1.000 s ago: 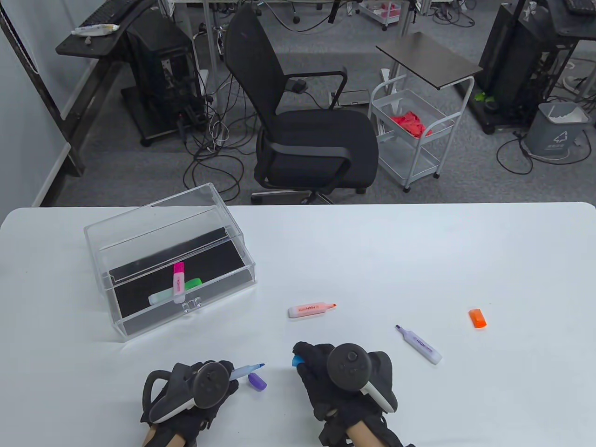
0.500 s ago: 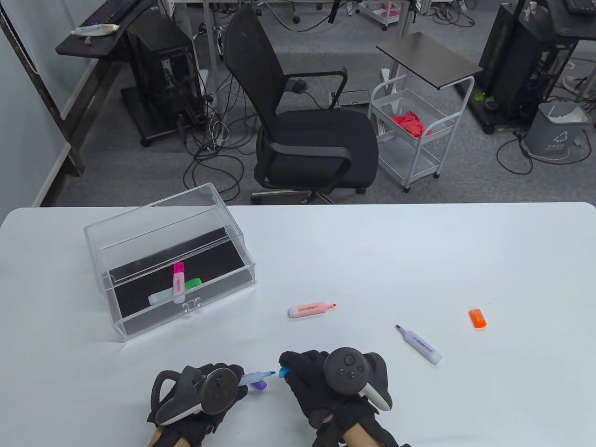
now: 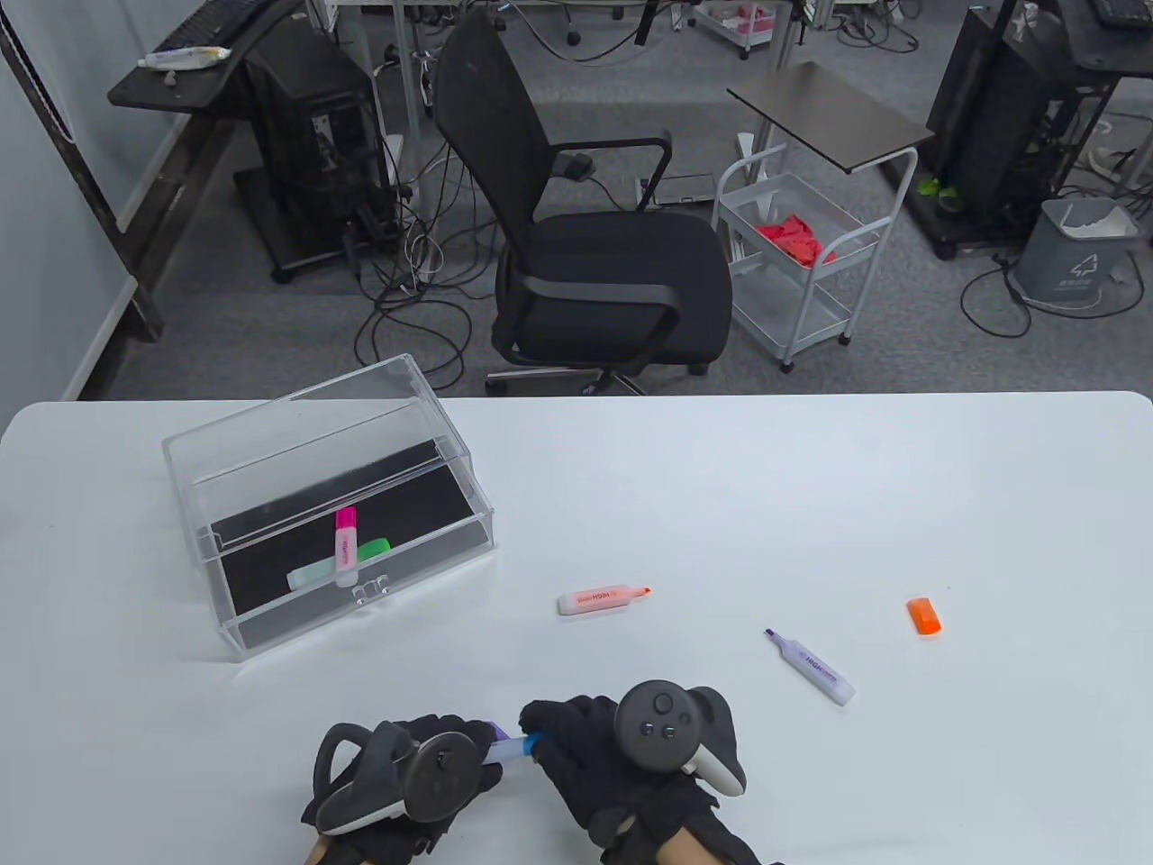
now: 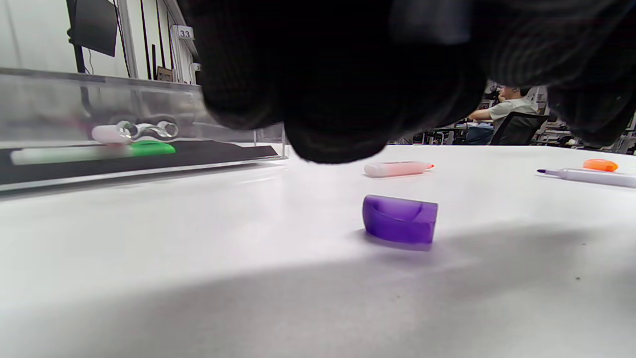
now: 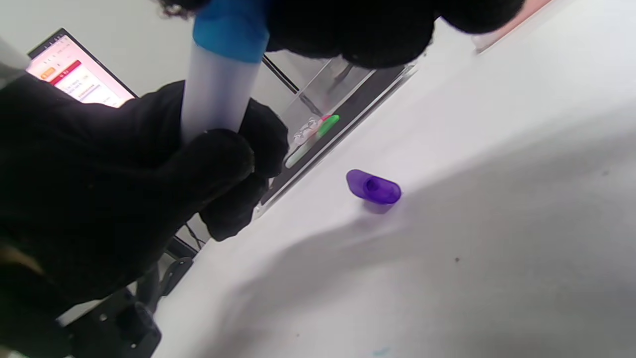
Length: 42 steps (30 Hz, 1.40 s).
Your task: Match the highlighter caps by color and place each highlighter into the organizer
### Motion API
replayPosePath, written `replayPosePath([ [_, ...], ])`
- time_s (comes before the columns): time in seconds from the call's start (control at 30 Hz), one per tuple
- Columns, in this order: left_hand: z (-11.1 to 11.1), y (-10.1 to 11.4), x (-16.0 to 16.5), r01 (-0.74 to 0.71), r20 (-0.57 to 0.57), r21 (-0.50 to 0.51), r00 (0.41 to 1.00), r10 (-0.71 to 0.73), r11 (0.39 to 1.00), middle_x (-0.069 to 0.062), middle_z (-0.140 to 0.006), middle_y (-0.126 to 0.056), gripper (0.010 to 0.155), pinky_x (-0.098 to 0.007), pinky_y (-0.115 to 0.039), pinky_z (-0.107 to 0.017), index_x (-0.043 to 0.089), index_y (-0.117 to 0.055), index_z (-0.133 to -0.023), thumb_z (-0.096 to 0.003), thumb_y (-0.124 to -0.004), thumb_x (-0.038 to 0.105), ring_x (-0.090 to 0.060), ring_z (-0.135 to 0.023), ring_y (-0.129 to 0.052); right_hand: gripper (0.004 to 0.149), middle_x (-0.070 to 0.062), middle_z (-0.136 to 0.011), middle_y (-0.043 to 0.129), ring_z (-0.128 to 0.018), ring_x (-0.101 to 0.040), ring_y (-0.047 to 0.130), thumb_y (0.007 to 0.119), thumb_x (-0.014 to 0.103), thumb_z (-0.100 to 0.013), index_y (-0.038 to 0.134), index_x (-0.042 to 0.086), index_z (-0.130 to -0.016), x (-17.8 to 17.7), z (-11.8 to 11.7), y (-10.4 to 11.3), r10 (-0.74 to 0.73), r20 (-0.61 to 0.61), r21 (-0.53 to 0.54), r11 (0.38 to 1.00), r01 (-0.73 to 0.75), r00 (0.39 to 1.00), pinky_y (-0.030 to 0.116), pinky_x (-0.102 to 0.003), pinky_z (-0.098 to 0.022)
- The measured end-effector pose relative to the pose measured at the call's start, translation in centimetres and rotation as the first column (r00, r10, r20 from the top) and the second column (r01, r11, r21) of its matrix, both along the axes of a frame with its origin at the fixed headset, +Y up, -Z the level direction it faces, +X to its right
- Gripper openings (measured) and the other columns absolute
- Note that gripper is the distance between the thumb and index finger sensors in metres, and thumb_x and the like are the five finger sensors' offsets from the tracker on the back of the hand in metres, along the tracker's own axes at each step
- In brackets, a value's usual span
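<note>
Table view: both hands clamp the blue highlighter [image 3: 510,747] (lying left-right, cap rightward).

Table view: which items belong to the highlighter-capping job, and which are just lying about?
Job: blue highlighter, blue cap, purple cap, purple highlighter, orange highlighter, orange cap, organizer.

Lying about: office chair, white cart, bin.

Both hands meet at bottom centre of the table view: left hand [image 3: 410,779] and right hand [image 3: 621,757], fingers curled, gripping.
</note>
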State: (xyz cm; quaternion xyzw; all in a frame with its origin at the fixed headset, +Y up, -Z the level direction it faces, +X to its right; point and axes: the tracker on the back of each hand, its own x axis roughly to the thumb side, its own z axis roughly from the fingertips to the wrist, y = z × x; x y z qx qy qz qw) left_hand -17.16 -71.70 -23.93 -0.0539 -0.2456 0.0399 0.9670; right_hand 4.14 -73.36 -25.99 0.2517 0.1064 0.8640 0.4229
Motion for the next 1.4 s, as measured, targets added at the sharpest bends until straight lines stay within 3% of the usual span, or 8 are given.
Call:
replayPosePath([
  [0.33,0.4,0.7,0.1,-0.037,0.029,0.046,0.999,0.036,0.998,0.015,-0.055,-0.092,0.052,-0.034,-0.089,-0.034,0.031,-0.075,-0.084,-0.0417,-0.067,0.06,-0.01,-0.03,-0.1,0.055,-0.011,-0.068,0.077,-0.059,-0.03,0.079,0.057,0.041,-0.045,0.055,0.017,-0.094,-1.1,0.8,-0.2,-0.1,-0.016,-0.03,0.995,0.099,0.995,0.066,-0.057,-0.047],
  [0.5,0.9,1.2,0.2,-0.047,0.036,0.068,0.998,0.045,0.997,0.015,-0.051,-0.092,0.051,-0.034,-0.09,-0.031,0.029,-0.077,-0.081,-0.0412,-0.067,0.06,-0.01,-0.025,-0.099,0.055,-0.011,-0.066,0.077,-0.058,-0.03,0.079,0.057,0.041,-0.044,0.052,0.016,-0.093,-1.4,1.0,0.1,-0.125,-0.01,0.004,0.992,0.125,0.992,0.066,-0.058,-0.046],
  [0.77,0.6,0.6,0.3,-0.089,0.035,0.031,0.996,0.088,0.996,0.015,-0.049,-0.092,0.051,-0.035,-0.09,-0.031,0.029,-0.078,-0.08,-0.0411,-0.068,0.059,-0.01,-0.024,-0.099,0.056,-0.011,-0.067,0.076,-0.06,-0.031,0.078,0.057,0.041,-0.044,0.049,0.018,-0.095,-1.5,1.0,0.2,-0.071,-0.027,0.023,0.997,0.072,0.997,0.064,-0.058,-0.048],
  [0.97,-0.1,0.3,-0.2,-0.095,-0.015,0.039,0.995,0.096,0.995,0.016,-0.055,-0.091,0.051,-0.035,-0.089,-0.037,0.032,-0.075,-0.083,-0.0423,-0.067,0.061,-0.011,-0.032,-0.1,0.064,-0.016,-0.092,0.065,-0.08,-0.04,0.068,0.059,0.045,-0.045,0.04,0.023,-0.102,-1.6,1.2,0.8,-0.023,0.077,0.065,0.998,0.018,0.997,0.053,-0.063,-0.061],
  [1.1,-1.2,0.0,-1.1,-0.023,-0.095,0.048,0.995,0.027,0.999,0.017,-0.06,-0.089,0.052,-0.034,-0.089,-0.041,0.033,-0.071,-0.088,-0.0441,-0.065,0.061,-0.009,-0.038,-0.1,0.069,-0.015,-0.109,0.046,-0.097,-0.044,0.05,0.062,0.048,-0.044,0.034,0.028,-0.103,-1.4,1.1,0.5,0.126,0.163,0.114,0.983,-0.145,0.979,0.035,-0.07,-0.069],
  [1.23,-3.2,0.2,-2.4,-0.014,-0.191,0.043,0.981,0.022,0.999,0.016,-0.065,-0.087,0.053,-0.036,-0.087,-0.045,0.033,-0.067,-0.091,-0.0454,-0.064,0.06,-0.011,-0.044,-0.099,0.07,-0.012,-0.114,0.035,-0.104,-0.042,0.036,0.064,0.049,-0.043,0.033,0.03,-0.104,-0.2,0.5,0.4,0.211,0.226,0.103,0.966,-0.238,0.951,0.027,-0.071,-0.07],
  [1.4,-6.3,1.3,-4.3,0.126,-0.315,0.067,0.944,-0.099,0.99,0.016,-0.07,-0.083,0.055,-0.036,-0.085,-0.049,0.034,-0.061,-0.095,-0.0465,-0.062,0.059,-0.012,-0.051,-0.096,0.07,-0.009,-0.115,0.03,-0.106,-0.04,0.029,0.065,0.049,-0.044,0.035,0.03,-0.104,0.9,-0.1,0.3,0.251,0.281,0.077,0.956,-0.283,0.926,0.023,-0.071,-0.07],
])
